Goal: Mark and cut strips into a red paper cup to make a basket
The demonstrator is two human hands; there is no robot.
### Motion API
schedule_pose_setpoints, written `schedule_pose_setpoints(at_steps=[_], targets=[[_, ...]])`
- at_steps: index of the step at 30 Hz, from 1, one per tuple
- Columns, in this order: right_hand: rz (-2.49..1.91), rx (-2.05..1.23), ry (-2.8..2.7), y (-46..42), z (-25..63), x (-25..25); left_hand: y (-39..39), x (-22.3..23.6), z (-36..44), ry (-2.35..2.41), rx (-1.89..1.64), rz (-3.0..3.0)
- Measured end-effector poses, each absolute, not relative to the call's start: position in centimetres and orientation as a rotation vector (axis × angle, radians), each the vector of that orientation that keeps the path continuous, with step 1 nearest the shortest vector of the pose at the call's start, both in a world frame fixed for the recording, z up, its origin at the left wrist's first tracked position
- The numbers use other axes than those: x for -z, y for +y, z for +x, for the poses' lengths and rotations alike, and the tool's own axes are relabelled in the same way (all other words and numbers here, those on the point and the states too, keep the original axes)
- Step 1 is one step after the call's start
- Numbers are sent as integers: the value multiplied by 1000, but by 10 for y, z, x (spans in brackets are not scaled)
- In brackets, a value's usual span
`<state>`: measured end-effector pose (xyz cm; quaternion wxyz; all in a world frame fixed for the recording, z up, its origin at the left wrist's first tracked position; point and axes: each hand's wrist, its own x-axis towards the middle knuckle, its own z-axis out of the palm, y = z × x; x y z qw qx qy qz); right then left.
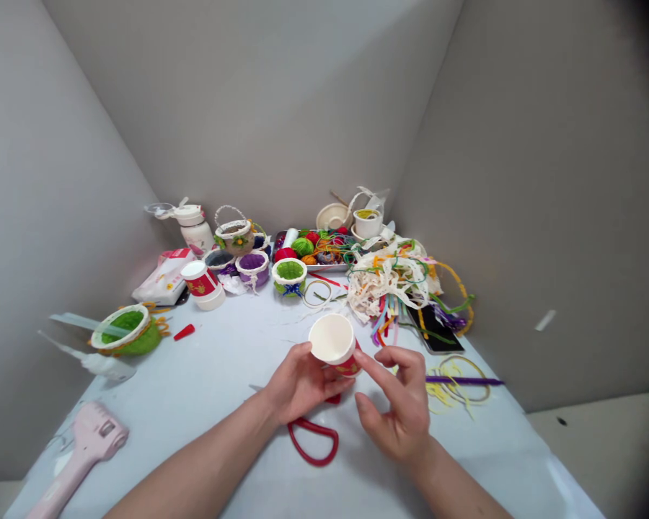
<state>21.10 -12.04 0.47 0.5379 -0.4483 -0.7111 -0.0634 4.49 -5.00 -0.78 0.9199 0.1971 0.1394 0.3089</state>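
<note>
A paper cup (332, 339), white inside with a red printed wall, is tilted with its mouth toward me. My left hand (303, 382) holds it from the left, the thumb at its rim and the fingers beneath. At the cup's right side my right hand (403, 411) touches it with the index finger. The thumb and other fingers of that hand are spread, holding nothing. On the table below lie scissors with red handles (320, 461), partly covered by my left hand.
On the left are a pink glue gun (94, 440), a white bottle (105, 365) and a green basket (135, 339). Stacked red-and-white cups (202, 285) stand farther back. Behind are small woven baskets (253, 268) and a yarn tray (316, 268); tangled lace (381, 281) and a phone (438, 335) lie right.
</note>
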Motion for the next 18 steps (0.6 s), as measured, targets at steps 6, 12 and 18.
schedule_pose_setpoints(at_steps=[6,12,18], targets=[[-1057,115,-1677,-118,212,-4,-52,8,45,264,-588,438],[-1046,91,-1706,-119,212,-5,-51,8,44,251,-566,450],[-991,-6,-1718,-123,213,-4,-50,13,41,233,-549,432]])
